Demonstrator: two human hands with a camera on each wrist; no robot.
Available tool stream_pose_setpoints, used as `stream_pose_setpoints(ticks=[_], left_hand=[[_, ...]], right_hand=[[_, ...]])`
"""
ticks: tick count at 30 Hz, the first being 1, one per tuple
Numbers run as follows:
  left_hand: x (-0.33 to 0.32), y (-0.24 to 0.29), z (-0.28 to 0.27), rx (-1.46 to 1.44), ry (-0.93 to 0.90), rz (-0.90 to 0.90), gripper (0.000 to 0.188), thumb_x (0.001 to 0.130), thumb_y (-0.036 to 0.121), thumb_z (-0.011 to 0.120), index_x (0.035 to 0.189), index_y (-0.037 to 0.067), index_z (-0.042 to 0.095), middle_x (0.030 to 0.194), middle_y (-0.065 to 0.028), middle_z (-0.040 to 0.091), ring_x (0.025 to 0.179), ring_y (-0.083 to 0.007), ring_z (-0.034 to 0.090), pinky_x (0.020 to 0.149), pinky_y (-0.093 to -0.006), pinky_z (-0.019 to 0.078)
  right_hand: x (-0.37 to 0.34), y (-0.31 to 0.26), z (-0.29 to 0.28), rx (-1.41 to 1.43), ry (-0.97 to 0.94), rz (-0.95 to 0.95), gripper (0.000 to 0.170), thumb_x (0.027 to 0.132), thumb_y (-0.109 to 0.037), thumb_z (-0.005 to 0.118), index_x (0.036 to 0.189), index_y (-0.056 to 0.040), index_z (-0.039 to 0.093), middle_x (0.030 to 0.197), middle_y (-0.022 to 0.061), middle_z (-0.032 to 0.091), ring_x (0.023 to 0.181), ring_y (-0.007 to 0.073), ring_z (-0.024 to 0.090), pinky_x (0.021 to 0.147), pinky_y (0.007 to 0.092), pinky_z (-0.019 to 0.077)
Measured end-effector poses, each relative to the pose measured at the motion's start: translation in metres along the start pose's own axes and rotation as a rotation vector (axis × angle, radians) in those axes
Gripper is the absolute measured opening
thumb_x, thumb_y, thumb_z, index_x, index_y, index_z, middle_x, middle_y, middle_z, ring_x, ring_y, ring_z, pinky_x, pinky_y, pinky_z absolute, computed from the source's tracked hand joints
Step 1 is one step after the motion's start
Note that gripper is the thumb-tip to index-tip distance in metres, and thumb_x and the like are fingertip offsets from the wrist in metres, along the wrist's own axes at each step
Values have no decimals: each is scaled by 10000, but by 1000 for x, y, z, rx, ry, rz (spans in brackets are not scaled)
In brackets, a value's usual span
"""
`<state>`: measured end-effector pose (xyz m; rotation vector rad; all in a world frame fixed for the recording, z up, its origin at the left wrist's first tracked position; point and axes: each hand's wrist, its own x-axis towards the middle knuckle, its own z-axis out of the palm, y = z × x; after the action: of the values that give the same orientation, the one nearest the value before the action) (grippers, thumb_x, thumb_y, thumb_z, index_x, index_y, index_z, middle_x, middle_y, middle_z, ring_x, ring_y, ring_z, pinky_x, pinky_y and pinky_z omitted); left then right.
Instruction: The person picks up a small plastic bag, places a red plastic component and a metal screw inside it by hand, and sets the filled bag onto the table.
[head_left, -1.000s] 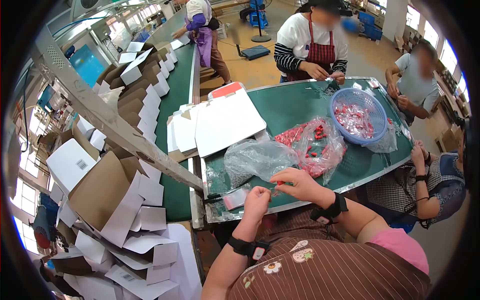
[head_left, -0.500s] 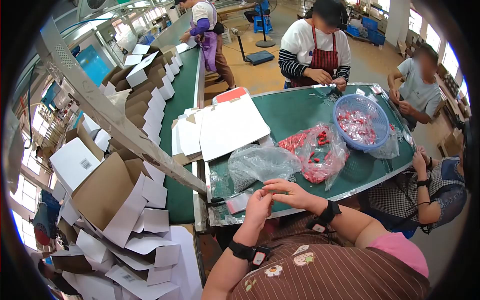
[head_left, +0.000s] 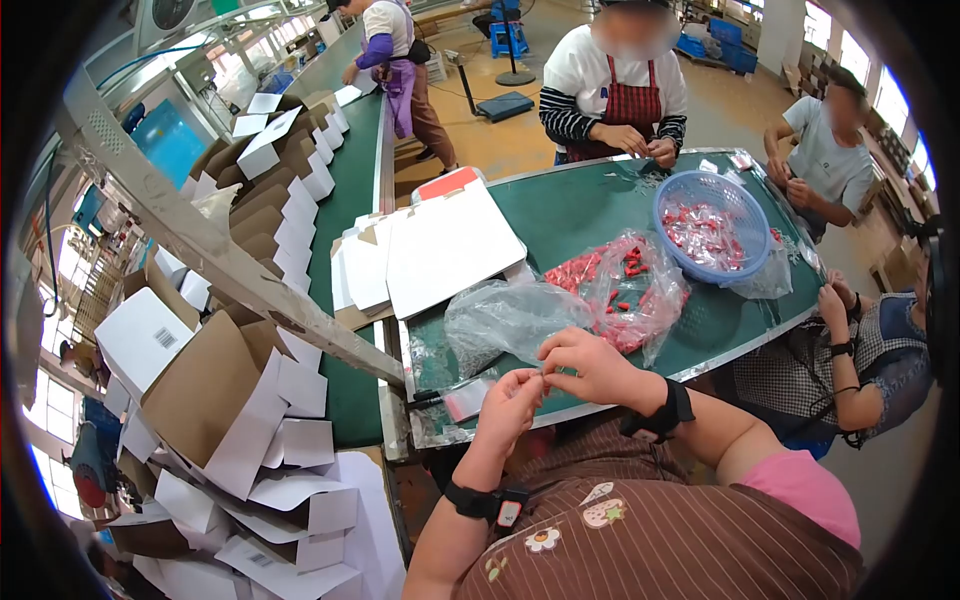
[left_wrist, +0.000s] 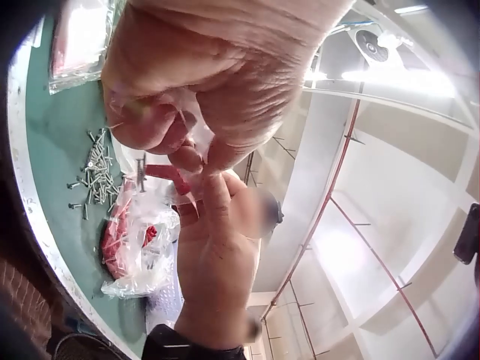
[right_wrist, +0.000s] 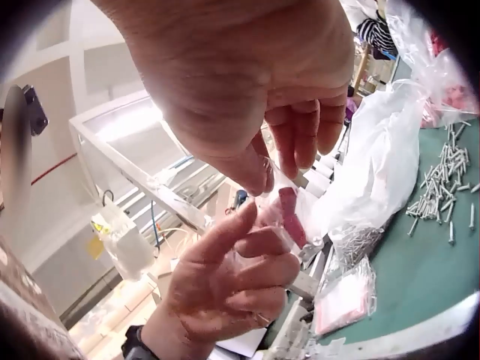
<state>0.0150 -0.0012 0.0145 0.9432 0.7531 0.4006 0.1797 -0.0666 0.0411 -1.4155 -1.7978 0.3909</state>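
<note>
Both hands meet just above the near table edge, fingertips together at a small clear plastic bag (right_wrist: 276,196). Red plastic plugs (right_wrist: 291,219) show through the bag in the right wrist view. My left hand (head_left: 510,408) pinches the bag from one side, its fingers curled. Thumb and forefinger of my right hand (head_left: 597,367) pinch its upper edge. In the left wrist view a screw (left_wrist: 141,174) shows beside a red plug (left_wrist: 169,177) at the bag. The head view hides most of the bag behind the fingers.
Loose screws (right_wrist: 444,178) lie on the green table beside a large clear bag (head_left: 500,318) and a pack of small bags (head_left: 466,400). Beyond are a bag of red plugs (head_left: 640,295) and a blue basket (head_left: 712,272). White boxes (head_left: 150,335) crowd the left; other people sit around the table.
My right hand, earlier slightly apart with a red piece at its fingertips, has come up against the left hand. Now the fingertips meet at the bag, and the red piece is hidden in the head view.
</note>
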Motion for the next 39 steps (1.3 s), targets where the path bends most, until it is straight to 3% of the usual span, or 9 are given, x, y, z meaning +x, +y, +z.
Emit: stream_pose_setpoints(ticks=[9, 10, 12, 14, 16, 21, 24, 33, 39], left_hand=[[-6, -3, 4, 146, 59, 214, 72, 832, 121, 598, 844, 60, 562, 648, 33, 509, 478, -10, 392, 398, -150, 267], [-6, -3, 4, 151, 72, 220, 64, 830, 115, 597, 840, 59, 567, 652, 36, 510, 488, -11, 397, 406, -155, 273], [-5, -10, -3, 291, 106, 228, 79, 825, 113, 596, 835, 39, 572, 694, 15, 553, 575, -31, 454, 494, -174, 342], [-1, -13, -4, 440, 123, 246, 95, 819, 111, 596, 830, 19, 577, 737, -6, 596, 662, -50, 511, 582, -193, 410], [-3, -8, 3, 369, 100, 345, 55, 821, 95, 593, 837, 46, 575, 665, 49, 509, 531, -9, 401, 446, -170, 295], [-14, 1, 7, 265, 119, 259, 56, 824, 97, 594, 837, 53, 563, 663, 34, 503, 499, -13, 391, 420, -161, 279], [-14, 0, 7, 144, 122, 179, 56, 832, 99, 588, 854, 60, 554, 658, 34, 492, 480, -13, 378, 402, -153, 262], [-17, 3, 8, 119, 201, 201, 86, 823, 132, 602, 865, 61, 582, 663, 42, 497, 482, -14, 384, 406, -160, 270], [-16, 2, 7, 70, 171, 240, 49, 836, 91, 590, 868, 57, 577, 665, 41, 505, 480, -12, 383, 401, -163, 259]], right_hand=[[-8, 4, -5, 399, -80, 352, 72, 748, -71, 629, 807, -40, 601, 886, 71, 583, 863, 214, 559, 755, 298, 438], [-9, 3, -5, 399, -79, 350, 72, 748, -71, 629, 807, -40, 601, 886, 71, 583, 863, 214, 559, 755, 298, 438], [-8, 2, -6, 228, -106, 60, 80, 752, -82, 631, 815, -40, 606, 915, 75, 582, 881, 212, 558, 769, 304, 435], [-6, -6, -10, 177, -121, 47, 90, 752, -94, 637, 817, -39, 609, 948, 80, 579, 904, 213, 554, 785, 310, 431], [-6, -5, -9, 190, -87, 56, 87, 751, -91, 637, 807, -32, 607, 905, 74, 587, 870, 208, 565, 763, 298, 440], [-6, -6, -10, 478, -27, 342, 100, 781, -54, 596, 872, -16, 581, 779, 49, 587, 731, 109, 559, 681, 242, 449], [-9, -1, -4, 487, 44, 313, 150, 793, -31, 586, 937, -6, 554, 780, 45, 590, 735, 91, 555, 677, 240, 452], [-11, 2, -4, 380, 29, 281, 214, 771, -29, 611, 974, 4, 552, 842, 63, 616, 811, 115, 596, 714, 265, 472], [-7, -15, -17, 290, 20, 233, 202, 758, -32, 587, 956, -14, 551, 783, 105, 628, 730, 183, 625, 674, 279, 483]])
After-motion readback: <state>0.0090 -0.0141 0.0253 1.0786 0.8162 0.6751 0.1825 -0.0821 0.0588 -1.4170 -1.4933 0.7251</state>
